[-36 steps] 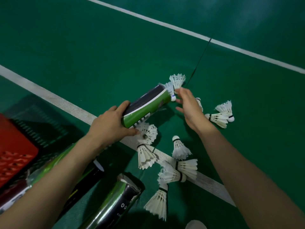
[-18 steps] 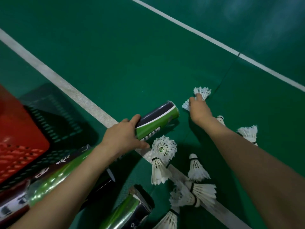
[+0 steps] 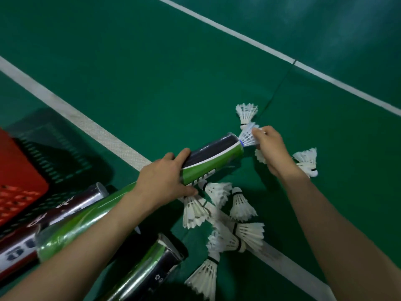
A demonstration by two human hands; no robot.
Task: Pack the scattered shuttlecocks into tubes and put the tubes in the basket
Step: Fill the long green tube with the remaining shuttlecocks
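Low over court floor (image 3: 152,83), grips tube (image 3: 213,162) round its lower half with left hand (image 3: 165,181); pinches shuttlecock (image 3: 246,137) by feather skirt in right hand (image 3: 271,148), cork at tube mouth; probably featherlight, crushable; wants light hold, straight push.

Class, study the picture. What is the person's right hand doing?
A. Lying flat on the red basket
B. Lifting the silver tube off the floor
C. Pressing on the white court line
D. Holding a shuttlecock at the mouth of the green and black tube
D: the right hand pinches a shuttlecock by its feathers, cork end at the mouth of the tube that the left hand grips.
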